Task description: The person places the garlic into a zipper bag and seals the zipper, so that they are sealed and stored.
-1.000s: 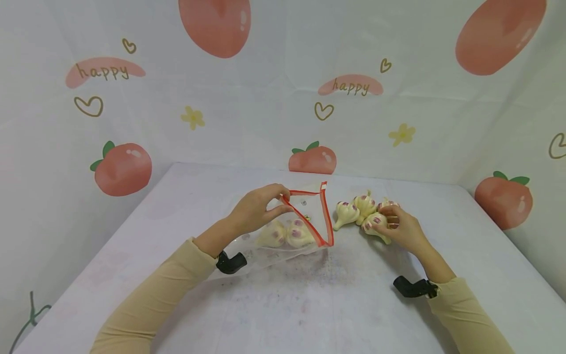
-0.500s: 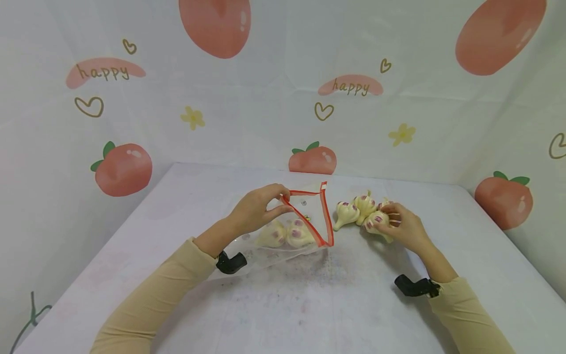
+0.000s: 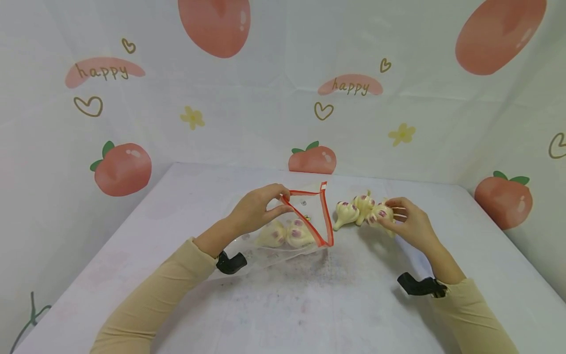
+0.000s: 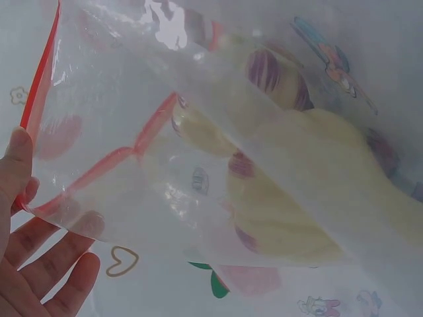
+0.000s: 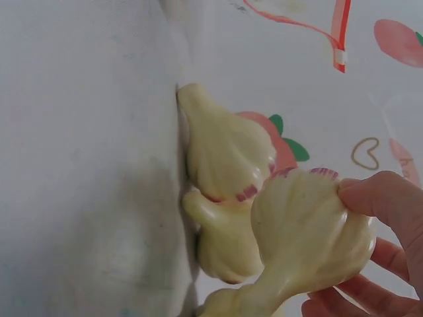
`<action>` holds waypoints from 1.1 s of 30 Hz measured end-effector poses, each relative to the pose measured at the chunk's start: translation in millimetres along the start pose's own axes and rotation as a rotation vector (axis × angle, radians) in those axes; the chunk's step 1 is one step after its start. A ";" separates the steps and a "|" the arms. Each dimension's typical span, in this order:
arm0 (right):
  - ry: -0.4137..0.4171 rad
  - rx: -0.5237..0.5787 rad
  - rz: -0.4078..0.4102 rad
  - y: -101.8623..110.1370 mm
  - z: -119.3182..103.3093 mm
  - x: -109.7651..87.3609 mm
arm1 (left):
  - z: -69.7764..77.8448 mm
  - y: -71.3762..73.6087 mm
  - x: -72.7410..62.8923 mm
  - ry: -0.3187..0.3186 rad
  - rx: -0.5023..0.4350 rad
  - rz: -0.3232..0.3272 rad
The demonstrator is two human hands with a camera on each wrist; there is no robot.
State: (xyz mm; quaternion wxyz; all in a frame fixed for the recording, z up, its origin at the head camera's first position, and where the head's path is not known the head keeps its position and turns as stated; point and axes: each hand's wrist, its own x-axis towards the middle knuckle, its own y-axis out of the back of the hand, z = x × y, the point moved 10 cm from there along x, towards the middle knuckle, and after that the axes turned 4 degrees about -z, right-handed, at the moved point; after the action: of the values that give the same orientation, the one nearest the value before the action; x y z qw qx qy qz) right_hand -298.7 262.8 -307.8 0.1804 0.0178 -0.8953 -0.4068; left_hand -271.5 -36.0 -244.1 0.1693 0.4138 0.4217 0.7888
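Note:
My left hand (image 3: 258, 209) pinches the red-trimmed rim of a clear zip bag (image 3: 265, 258) between thumb and fingers, keeping its mouth spread toward the right. Inside the bag lie garlic bulbs (image 3: 300, 233), pale with purple patches, seen blurred through the plastic in the left wrist view. My right hand (image 3: 411, 223) grips another garlic bulb (image 5: 310, 228), thumb on one side and fingers on the other, its stem pointing away from the palm. Beside that bulb, two more garlic bulbs (image 3: 347, 212) (image 3: 364, 205) sit together on the table; the held one partly covers a further bulb (image 5: 225, 302).
A white cloth-covered table (image 3: 283, 305) carries everything. Behind it rises a white backdrop (image 3: 261, 128) printed with peaches, hearts and flowers. A white slider (image 3: 324, 186) sits at the bag's far corner. Black wrist mounts (image 3: 232, 263) hang at both sleeves.
My right hand has raised the garlic bulb slightly and shifted it a little to the right, so it covers the bulb behind it. The left hand and the bag stay put.

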 end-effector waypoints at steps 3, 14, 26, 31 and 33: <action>0.002 0.011 0.000 1.3 -3.6 -0.2 | -0.4 -0.3 -0.5 0.000 0.003 -0.001; 0.005 0.009 0.007 6.8 -16.5 -1.8 | -0.3 0.4 -0.8 -0.001 0.000 0.006; 0.046 0.044 0.031 8.3 -31.6 -1.6 | 0.0 0.7 -0.8 0.004 0.001 -0.005; 0.053 0.042 0.032 8.8 -39.3 -1.8 | 0.4 1.3 -0.3 0.004 -0.002 -0.003; 0.062 0.045 0.034 9.3 -42.3 -2.0 | 0.5 1.5 0.0 0.000 -0.002 0.001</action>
State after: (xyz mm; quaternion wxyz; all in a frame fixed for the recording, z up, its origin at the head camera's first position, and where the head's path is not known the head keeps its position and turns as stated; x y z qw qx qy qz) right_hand -281.5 238.8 -276.0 0.2144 0.0192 -0.8984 -0.3829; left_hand -271.0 -36.6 -242.8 0.1696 0.4138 0.4206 0.7893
